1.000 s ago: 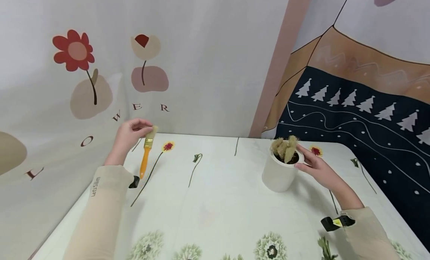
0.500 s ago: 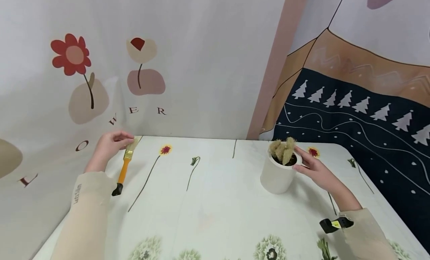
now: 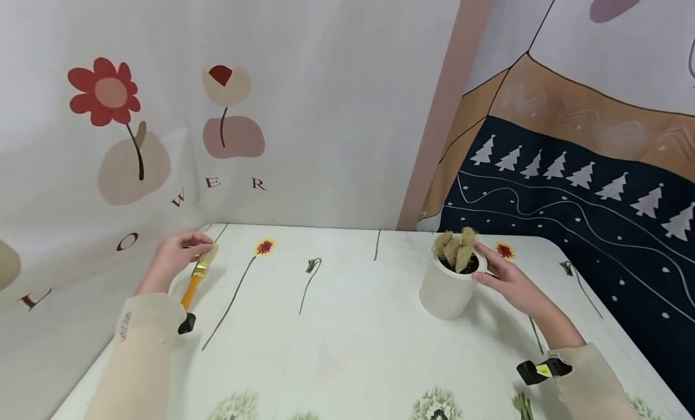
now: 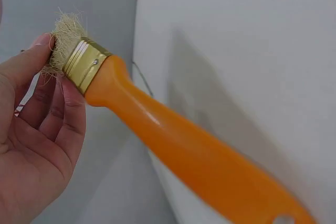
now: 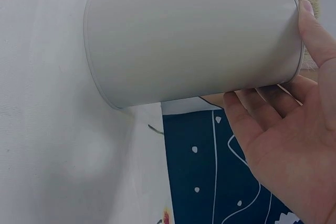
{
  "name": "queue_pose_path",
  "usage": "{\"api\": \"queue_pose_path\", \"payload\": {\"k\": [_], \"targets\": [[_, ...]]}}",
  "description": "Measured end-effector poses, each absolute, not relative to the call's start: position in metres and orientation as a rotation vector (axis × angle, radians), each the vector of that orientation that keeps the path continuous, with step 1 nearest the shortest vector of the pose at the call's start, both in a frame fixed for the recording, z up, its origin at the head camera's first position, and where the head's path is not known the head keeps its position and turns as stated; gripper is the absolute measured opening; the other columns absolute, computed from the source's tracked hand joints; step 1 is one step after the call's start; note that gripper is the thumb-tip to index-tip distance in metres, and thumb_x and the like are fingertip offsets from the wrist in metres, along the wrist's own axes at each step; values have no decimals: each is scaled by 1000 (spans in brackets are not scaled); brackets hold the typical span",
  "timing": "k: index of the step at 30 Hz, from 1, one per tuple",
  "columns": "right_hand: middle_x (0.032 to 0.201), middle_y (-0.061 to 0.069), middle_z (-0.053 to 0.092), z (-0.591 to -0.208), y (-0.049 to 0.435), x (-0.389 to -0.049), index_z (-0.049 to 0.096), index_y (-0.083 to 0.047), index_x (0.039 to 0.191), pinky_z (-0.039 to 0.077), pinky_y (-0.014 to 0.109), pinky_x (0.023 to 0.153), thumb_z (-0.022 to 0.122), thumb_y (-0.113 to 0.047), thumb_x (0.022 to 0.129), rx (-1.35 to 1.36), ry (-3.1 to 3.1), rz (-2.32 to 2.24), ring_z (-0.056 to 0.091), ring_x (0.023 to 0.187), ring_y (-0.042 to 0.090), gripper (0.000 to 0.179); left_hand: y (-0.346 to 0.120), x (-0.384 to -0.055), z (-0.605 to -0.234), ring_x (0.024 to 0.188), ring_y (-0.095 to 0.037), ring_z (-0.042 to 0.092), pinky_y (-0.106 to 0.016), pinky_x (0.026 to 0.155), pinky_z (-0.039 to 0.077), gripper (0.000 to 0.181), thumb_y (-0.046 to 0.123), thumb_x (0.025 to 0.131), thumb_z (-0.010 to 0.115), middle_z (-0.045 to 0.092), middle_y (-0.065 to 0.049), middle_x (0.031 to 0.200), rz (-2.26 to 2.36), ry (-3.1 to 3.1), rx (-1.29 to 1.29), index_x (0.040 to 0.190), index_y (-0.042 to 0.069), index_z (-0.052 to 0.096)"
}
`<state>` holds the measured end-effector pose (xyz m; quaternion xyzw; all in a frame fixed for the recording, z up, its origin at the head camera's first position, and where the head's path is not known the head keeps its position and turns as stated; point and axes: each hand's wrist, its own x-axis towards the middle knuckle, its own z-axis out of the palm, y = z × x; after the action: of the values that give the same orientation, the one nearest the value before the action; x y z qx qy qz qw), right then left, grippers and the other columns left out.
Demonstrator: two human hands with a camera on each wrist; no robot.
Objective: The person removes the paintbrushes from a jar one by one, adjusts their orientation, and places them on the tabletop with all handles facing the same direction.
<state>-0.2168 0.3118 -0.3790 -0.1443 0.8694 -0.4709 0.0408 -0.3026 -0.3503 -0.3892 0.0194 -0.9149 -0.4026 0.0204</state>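
At the left rear of the table, my left hand (image 3: 176,262) pinches a paintbrush (image 3: 190,290) by its pale bristles. Its orange handle hangs down at a slant; the left wrist view shows the brass-coloured ferrule (image 4: 86,65) and the bristles (image 4: 67,39) between thumb and fingers. Over on the right, my right hand (image 3: 509,282) grips a white cylindrical container (image 3: 446,296) near its rim, the thumb on one side and the fingers round the other. Several brush heads (image 3: 456,251) stick up out of it, bristles upward; their handles are hidden inside.
A white tablecloth (image 3: 336,347) printed with flowers covers the table. Behind it hangs a pale curtain (image 3: 331,106) with printed flowers and letters, and a dark blue cloth (image 3: 543,209) with trees borders the right side.
My left hand has moved left and a little lower with the paintbrush. The right hand keeps its grip on the container in about the same place; the head view has shifted slightly.
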Motion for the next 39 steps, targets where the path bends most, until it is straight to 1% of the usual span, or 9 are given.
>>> {"api": "queue_pose_path", "payload": {"k": [3, 5, 10, 16, 22, 27, 33, 37, 39], "targets": [[166, 25, 4, -380, 312, -216, 8, 0, 159, 27, -4, 97, 56, -22, 103, -443, 2663, -1441, 7, 149, 53, 77, -353, -303, -400, 84, 2, 58, -13, 73, 53, 37, 30, 100, 62, 67, -10, 114, -1247, -2852, 85, 123, 1, 63], [166, 25, 4, -380, 312, -217, 8, 0, 159, 27, -4, 97, 56, -22, 103, -444, 2668, -1438, 7, 149, 53, 77, -355, -304, -407, 85, 0, 57, -14, 73, 54, 36, 29, 100, 62, 67, -10, 114, -1249, -2861, 97, 123, 1, 63], [166, 26, 5, -380, 312, -217, 9, -1, 159, 27, -4, 97, 56, -22, 103, -454, 2668, -1446, 7, 149, 53, 76, -358, -302, -423, 87, 1, 54, -14, 72, 53, 36, 27, 100, 62, 62, -19, 125, -1259, -2871, 112, 123, 0, 63], [165, 27, 3, -381, 312, -217, 9, 0, 159, 25, -7, 95, 56, -20, 103, -475, 2651, -1471, 4, 149, 53, 76, -365, -298, -437, 84, 2, 54, -15, 68, 52, 36, 25, 102, 59, 60, -25, 129, -1272, -2865, 109, 125, -3, 61], [166, 25, 3, -381, 311, -218, 9, -1, 159, 24, -7, 96, 55, -21, 103, -472, 2655, -1470, 3, 150, 51, 76, -371, -297, -447, 97, -14, 60, -15, 70, 55, 37, 18, 102, 57, 55, -29, 132, -1339, -2847, 164, 130, -6, 55], [165, 26, 3, -381, 311, -218, 8, -1, 159, 23, -7, 96, 55, -21, 103, -472, 2658, -1466, 2, 150, 52, 76, -373, -295, -446, 105, -26, 62, -15, 73, 58, 37, 12, 102, 55, 53, -32, 133, -1379, -2829, 193, 132, -9, 52], [166, 25, 3, -380, 313, -218, 8, -1, 159, 23, -7, 96, 56, -22, 103, -462, 2661, -1460, 3, 150, 50, 76, -372, -292, -437, 118, -38, 56, -18, 78, 59, 40, 15, 103, 52, 50, -31, 137, -1389, -2828, 229, 136, -8, 49], [166, 25, 2, -380, 314, -218, 7, -2, 159, 24, -7, 96, 55, -22, 103, -460, 2647, -1460, 2, 150, 51, 76, -369, -291, -430, 121, -39, 54, -23, 82, 59, 41, 18, 104, 50, 50, -29, 140, -1370, -2825, 237, 137, -5, 50], [166, 25, 2, -380, 314, -219, 7, -2, 159, 25, -5, 100, 55, -23, 104, -457, 2640, -1457, 2, 151, 50, 76, -367, -291, -427, 119, -37, 56, -20, 80, 58, 41, 19, 105, 50, 50, -28, 140, -1359, -2816, 226, 137, -5, 50]]}}
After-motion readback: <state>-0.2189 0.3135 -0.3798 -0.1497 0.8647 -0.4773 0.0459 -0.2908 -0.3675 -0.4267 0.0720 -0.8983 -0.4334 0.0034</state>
